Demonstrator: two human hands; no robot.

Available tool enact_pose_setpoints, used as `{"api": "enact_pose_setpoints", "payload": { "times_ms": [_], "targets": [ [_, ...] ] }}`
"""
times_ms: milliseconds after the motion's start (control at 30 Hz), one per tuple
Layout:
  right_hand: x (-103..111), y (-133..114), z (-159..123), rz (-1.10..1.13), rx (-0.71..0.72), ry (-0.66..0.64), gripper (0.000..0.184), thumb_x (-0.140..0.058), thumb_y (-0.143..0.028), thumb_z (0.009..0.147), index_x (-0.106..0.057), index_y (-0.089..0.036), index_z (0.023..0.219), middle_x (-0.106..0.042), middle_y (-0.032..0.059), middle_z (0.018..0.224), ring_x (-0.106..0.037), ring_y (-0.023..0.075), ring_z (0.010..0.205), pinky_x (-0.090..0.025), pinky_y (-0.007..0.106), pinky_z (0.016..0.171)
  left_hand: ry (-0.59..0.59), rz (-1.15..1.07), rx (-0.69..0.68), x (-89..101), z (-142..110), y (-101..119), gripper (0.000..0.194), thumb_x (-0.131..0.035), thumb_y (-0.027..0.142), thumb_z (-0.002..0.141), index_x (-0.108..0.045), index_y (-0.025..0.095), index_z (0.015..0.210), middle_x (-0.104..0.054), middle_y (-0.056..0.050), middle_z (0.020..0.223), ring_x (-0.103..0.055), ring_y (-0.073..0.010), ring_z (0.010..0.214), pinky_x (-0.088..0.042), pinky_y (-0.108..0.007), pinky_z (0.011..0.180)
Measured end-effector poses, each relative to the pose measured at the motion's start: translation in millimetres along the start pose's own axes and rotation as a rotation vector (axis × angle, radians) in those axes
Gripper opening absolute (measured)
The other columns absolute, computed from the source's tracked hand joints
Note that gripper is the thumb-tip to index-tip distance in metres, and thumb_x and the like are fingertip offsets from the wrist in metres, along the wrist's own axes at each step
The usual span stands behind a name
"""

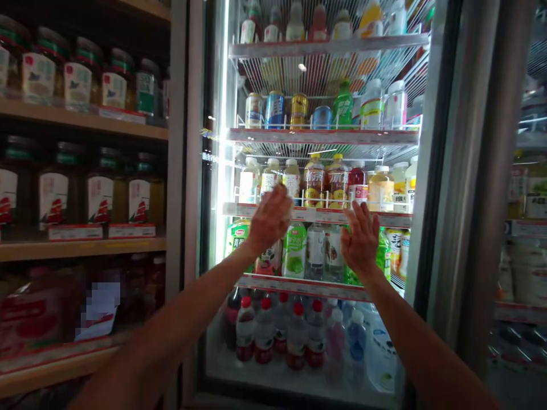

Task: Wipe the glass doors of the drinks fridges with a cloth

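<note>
My left hand (270,221) is raised in front of a lit drinks fridge (195,188), its stretched fingers pointing up and slightly blurred. It covers part of the shelf edge below some pale-labelled bottles (291,177). My right hand (361,242) is also up, fingers extended and a little apart, in front of the green bottles (383,253) on the lower shelf. Nothing shows in the right hand; a pale blur lies beside the left fingers. Small reflections suggest glass between hands and drinks. Whether either palm touches it, I cannot tell.
Left of the fridge, wooden shelves (85,249) hold rows of jars (39,64) and dark bottles (54,193). Red-capped bottles (245,330) stand at the fridge bottom. A metal upright (465,171) runs along the right, with another stocked cabinet (523,228) beyond.
</note>
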State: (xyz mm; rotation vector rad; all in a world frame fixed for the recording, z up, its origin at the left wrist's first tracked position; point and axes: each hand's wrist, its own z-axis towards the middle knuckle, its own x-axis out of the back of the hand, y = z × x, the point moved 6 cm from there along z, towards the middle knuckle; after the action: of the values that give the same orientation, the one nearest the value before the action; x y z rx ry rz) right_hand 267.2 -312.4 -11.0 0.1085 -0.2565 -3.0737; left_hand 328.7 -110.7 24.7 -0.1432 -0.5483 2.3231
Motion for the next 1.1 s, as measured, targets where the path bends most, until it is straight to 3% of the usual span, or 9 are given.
{"api": "enact_pose_setpoints", "payload": {
  "times_ms": [67,133,267,333,467,533,733,933,1100],
  "targets": [
    [-1,-1,0,-0.01,-0.01,-0.005,0.047,-0.037,-0.027,0.087,-0.037,-0.022,0.133,-0.035,0.0072,0.143,-0.024,0.0222,0.136,-0.02,0.048,0.109,0.165,0.065,0.241,18.6,-1,-44,0.044,-0.031,0.023,0.09,-0.03,0.012,0.132,-0.025,-0.013,0.146,-0.01,-0.024,0.139,-0.018,-0.053,0.112],
    [-2,-2,0,-0.017,-0.016,-0.003,0.047,-0.038,-0.028,0.086,-0.038,-0.022,0.133,-0.034,0.007,0.144,-0.023,0.0224,0.136,-0.02,0.048,0.109,0.212,0.095,0.332,19.9,-4,-50,0.044,-0.033,0.022,0.089,-0.031,0.009,0.131,-0.023,-0.016,0.146,-0.011,-0.0272,0.138,-0.016,-0.056,0.111],
    [-2,-2,0,-0.027,-0.002,0.0,0.045,-0.038,-0.028,0.086,-0.04,-0.021,0.131,-0.035,0.0072,0.143,-0.025,0.022,0.136,-0.021,0.047,0.109,-0.055,-0.001,-0.14,-13.2,-14,27,0.04,-0.043,0.027,0.085,-0.043,0.021,0.124,-0.04,-0.003,0.14,-0.026,-0.0166,0.135,-0.027,-0.039,0.112],
    [-1,-2,-1,-0.034,0.01,0.0,0.044,-0.037,-0.029,0.086,-0.041,-0.021,0.13,-0.036,0.0074,0.143,-0.026,0.0219,0.136,-0.022,0.047,0.108,-0.144,-0.019,-0.33,-15.3,-24,39,0.039,-0.045,0.027,0.083,-0.046,0.023,0.122,-0.044,-0.001,0.136,-0.029,-0.0159,0.134,-0.029,-0.036,0.111],
    [-2,-2,-1,-0.049,0.002,-0.006,0.045,-0.038,-0.028,0.086,-0.041,-0.021,0.13,-0.036,0.0075,0.143,-0.025,0.0221,0.136,-0.022,0.048,0.108,0.125,0.141,0.198,24.1,-28,-45,0.041,-0.042,0.022,0.084,-0.044,0.014,0.125,-0.035,-0.012,0.142,-0.024,-0.0239,0.135,-0.027,-0.048,0.109],
    [-2,-3,-1,-0.047,-0.007,-0.008,0.045,-0.038,-0.028,0.086,-0.041,-0.021,0.13,-0.035,0.0073,0.143,-0.025,0.0223,0.136,-0.022,0.048,0.108,0.204,0.178,0.319,32.9,-35,-60,0.045,-0.039,0.02,0.085,-0.038,0.009,0.129,-0.028,-0.018,0.144,-0.018,-0.0273,0.137,-0.023,-0.055,0.108],
    [-1,-2,-1,-0.051,0.011,-0.009,0.044,-0.039,-0.028,0.086,-0.042,-0.022,0.129,-0.038,0.0074,0.142,-0.026,0.0223,0.135,-0.022,0.048,0.108,-0.187,-0.022,-0.298,3.5,-59,10,0.052,-0.047,0.026,0.08,-0.038,0.024,0.131,-0.034,-0.003,0.143,-0.018,-0.0204,0.138,-0.026,-0.043,0.112],
    [-4,-3,-2,-0.05,-0.022,-0.02,0.046,-0.041,-0.029,0.085,-0.042,-0.02,0.13,-0.036,0.0099,0.143,-0.026,0.0248,0.135,-0.02,0.049,0.108,0.169,0.214,0.313,43.6,-66,-66,0.048,-0.04,0.018,0.082,-0.037,0.014,0.129,-0.026,-0.01,0.147,-0.013,-0.0219,0.138,-0.02,-0.049,0.113],
    [-4,-3,-9,0.021,-0.063,-0.043,0.047,-0.042,-0.03,0.084,-0.043,-0.022,0.131,-0.034,0.0106,0.143,-0.025,0.0263,0.136,-0.016,0.049,0.11,-0.254,0.006,-0.201,7.2,-73,-9,0.043,-0.042,0.031,0.082,-0.044,0.028,0.124,-0.037,0.004,0.142,-0.017,-0.0125,0.137,-0.021,-0.034,0.115]
  ]
}}
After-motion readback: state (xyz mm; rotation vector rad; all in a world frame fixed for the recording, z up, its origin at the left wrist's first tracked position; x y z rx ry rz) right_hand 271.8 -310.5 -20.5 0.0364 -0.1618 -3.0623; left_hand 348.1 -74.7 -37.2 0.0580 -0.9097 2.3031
